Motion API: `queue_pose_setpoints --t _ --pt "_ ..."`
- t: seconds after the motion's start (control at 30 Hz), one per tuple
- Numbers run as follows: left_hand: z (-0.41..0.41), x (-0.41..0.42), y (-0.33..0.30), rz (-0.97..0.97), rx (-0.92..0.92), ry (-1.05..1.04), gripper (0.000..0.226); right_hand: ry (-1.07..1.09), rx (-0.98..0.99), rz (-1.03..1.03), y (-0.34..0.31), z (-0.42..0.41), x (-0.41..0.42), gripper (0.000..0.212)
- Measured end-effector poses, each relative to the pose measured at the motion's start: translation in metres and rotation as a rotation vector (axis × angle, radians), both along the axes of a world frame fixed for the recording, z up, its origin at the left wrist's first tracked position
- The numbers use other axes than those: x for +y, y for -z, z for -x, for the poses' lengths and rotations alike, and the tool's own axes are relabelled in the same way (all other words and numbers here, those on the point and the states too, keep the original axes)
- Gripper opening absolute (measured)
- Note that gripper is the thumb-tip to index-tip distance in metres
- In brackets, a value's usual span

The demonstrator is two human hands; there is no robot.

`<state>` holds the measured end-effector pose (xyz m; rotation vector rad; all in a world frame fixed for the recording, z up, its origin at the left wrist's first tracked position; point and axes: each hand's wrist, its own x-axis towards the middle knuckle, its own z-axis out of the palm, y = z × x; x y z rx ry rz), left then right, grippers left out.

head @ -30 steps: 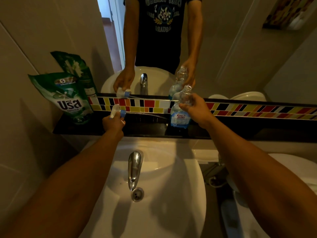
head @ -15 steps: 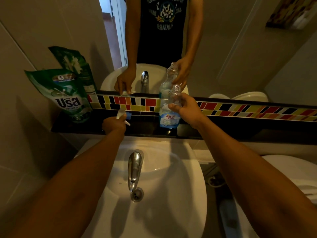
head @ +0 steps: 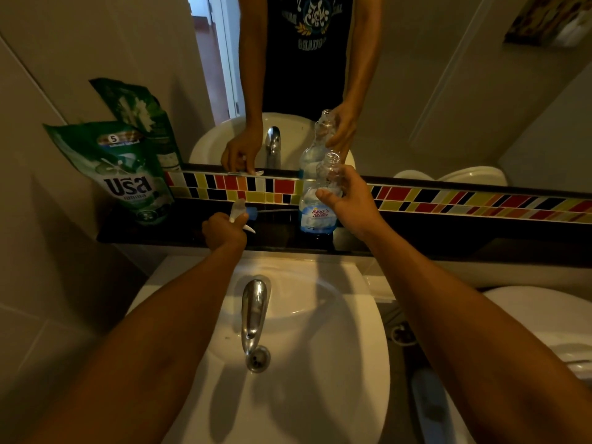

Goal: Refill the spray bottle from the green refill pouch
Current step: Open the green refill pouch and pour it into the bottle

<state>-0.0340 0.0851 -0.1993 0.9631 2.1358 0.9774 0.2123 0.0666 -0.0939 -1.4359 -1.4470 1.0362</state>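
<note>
At the far left end of the dark counter (head: 179, 233), the green refill pouch (head: 128, 174) stands leaning against the wall, untouched and apparently not yet opened; if it is grabbed one-handed it could slump or squirt, being soft-sided.

Next along, near the counter's front edge, the left hand (head: 224, 230) has its grip clenched round the trigger sprayer head (head: 238, 211), whose thin dip tube (head: 275, 210) stretches rightward low over the counter. Set down carelessly so close to the edge, the head could roll off into the sink (head: 352, 315), or its wet tube could drip on the surface.

Right of that, the right hand (head: 347, 200) is grasping the spray bottle (head: 317, 206) at its neck; the bottle stands on the counter by the mosaic tile strip (head: 448, 200), mouth open. With that narrow mouth, I judge the chief risk to be refill spilling past it, or the nearly empty bottle tipping once the hand lets go.
</note>
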Motion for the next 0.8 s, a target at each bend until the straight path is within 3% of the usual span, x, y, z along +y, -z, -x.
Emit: queue_pose_setpoints --t 0.4,0.5,0.63,0.7,0.8 --pt "-0.004 -0.011 -0.022 0.056 0.065 0.011 0.059 0.044 0.113 -0.002 0.005 -0.002 -0.006 0.068" --pt "0.000 -0.017 -0.031 0.028 0.103 0.045 0.054 0.171 0.114 -0.072 0.004 0.000 -0.013 0.058" --pt "0.002 -0.033 -0.052 -0.073 0.217 0.078 0.036 0.390 -0.083 -0.206 0.003 0.010 -0.031 0.042" --pt "0.008 -0.044 -0.063 -0.126 0.253 0.108 0.024 0.375 -0.096 -0.231 0.004 0.017 -0.042 0.037" --pt "0.026 -0.061 -0.075 -0.159 0.286 0.192 0.040 0.282 -0.110 -0.266 0.006 0.030 -0.056 0.033"
